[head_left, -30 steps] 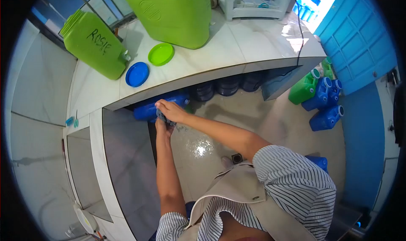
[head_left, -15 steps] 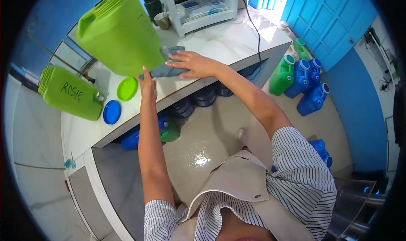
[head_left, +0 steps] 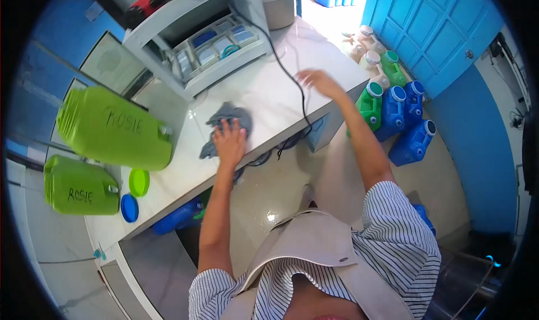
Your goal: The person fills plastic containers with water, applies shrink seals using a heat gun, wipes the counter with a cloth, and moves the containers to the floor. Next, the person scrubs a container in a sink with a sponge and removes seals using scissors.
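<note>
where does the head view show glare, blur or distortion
Head view: daylight blows out the doorway and leaves a glare spot on the floor; head view: right hand smeared, left hand on the grey cloth sharper; head view: wide-lens bending, dark rounded corners.

Got a shiny white counter (head_left: 275,92) here. Two green jugs (head_left: 120,129) on the left, with a green lid (head_left: 139,182) and a blue lid (head_left: 129,208) just to their right. Crumpled grey cloth (head_left: 240,113) around the middle, white shelf unit (head_left: 227,70) beyond, beige bucket (head_left: 279,8) far right. Down on the floor (head_left: 337,174), blue jugs (head_left: 412,143) bunched right.
</note>
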A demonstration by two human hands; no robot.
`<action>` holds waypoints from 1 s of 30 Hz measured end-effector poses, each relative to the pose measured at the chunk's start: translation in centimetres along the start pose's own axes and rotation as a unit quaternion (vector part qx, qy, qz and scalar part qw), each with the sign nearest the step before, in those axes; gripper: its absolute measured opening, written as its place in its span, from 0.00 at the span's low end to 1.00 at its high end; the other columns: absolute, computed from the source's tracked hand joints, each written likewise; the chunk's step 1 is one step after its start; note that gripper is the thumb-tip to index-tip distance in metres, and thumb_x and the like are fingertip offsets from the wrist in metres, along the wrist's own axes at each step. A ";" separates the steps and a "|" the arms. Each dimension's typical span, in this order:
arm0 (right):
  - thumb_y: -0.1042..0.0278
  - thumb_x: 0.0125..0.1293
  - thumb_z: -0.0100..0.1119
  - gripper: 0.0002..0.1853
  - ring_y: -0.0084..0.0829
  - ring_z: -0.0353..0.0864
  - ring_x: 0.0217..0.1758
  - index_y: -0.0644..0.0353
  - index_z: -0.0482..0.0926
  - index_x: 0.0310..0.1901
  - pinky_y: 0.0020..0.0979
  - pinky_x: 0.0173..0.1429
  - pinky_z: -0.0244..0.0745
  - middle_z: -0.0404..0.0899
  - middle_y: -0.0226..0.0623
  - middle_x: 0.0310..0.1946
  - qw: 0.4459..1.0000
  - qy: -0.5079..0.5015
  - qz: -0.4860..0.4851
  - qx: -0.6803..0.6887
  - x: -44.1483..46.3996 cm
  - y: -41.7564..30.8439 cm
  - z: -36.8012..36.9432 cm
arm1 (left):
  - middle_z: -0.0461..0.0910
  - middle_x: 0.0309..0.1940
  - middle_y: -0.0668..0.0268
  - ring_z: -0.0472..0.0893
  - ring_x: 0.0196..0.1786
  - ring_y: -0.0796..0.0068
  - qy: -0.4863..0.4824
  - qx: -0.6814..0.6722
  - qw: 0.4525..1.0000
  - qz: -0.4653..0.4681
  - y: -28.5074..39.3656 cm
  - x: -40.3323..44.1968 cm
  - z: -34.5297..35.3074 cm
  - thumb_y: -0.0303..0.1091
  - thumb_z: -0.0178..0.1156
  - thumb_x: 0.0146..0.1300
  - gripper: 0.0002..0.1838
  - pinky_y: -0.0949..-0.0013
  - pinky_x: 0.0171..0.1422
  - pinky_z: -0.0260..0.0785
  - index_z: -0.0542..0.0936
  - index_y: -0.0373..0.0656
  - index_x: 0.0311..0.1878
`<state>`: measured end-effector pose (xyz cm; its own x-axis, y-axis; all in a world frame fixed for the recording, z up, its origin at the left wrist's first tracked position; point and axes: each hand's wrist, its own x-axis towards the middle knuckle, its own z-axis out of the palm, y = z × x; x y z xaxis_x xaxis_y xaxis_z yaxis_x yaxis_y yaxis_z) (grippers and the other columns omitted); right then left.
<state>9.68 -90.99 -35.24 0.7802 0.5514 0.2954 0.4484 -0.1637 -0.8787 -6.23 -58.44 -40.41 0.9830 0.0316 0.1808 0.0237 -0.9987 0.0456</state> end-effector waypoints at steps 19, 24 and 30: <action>0.55 0.58 0.53 0.22 0.52 0.61 0.63 0.49 0.75 0.54 0.49 0.67 0.54 0.68 0.38 0.59 0.857 0.083 -0.045 -0.507 0.1 9.3 -6.5 | 0.73 0.54 0.54 0.71 0.57 0.61 0.113 -0.770 0.526 -0.344 -2.2 1.6 -6.8 0.54 0.37 0.67 0.29 0.57 0.64 0.59 0.67 0.41 0.59; 0.76 0.50 0.52 0.20 0.44 0.68 0.57 0.56 0.76 0.48 0.39 0.59 0.67 0.72 0.38 0.53 0.884 0.091 0.007 -0.458 3.8 12.0 -16.1 | 0.75 0.50 0.53 0.74 0.52 0.64 0.171 -0.734 0.549 -0.361 -2.3 -0.9 -8.8 0.53 0.38 0.68 0.28 0.63 0.58 0.65 0.67 0.39 0.59; 0.72 0.58 0.48 0.22 0.52 0.62 0.63 0.51 0.71 0.57 0.45 0.64 0.61 0.62 0.44 0.62 0.934 0.105 -0.056 -0.338 13.5 7.0 -8.9 | 0.76 0.46 0.54 0.75 0.50 0.65 0.196 -0.715 0.595 -0.310 -0.3 0.8 -11.5 0.50 0.38 0.69 0.26 0.65 0.57 0.66 0.67 0.38 0.58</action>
<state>27.21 -91.95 -34.03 0.7478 0.4354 0.5012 0.6504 -0.6319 -0.4215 -7.56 -57.61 -28.98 0.7423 0.6620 -0.1038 -0.0949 0.2572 0.9617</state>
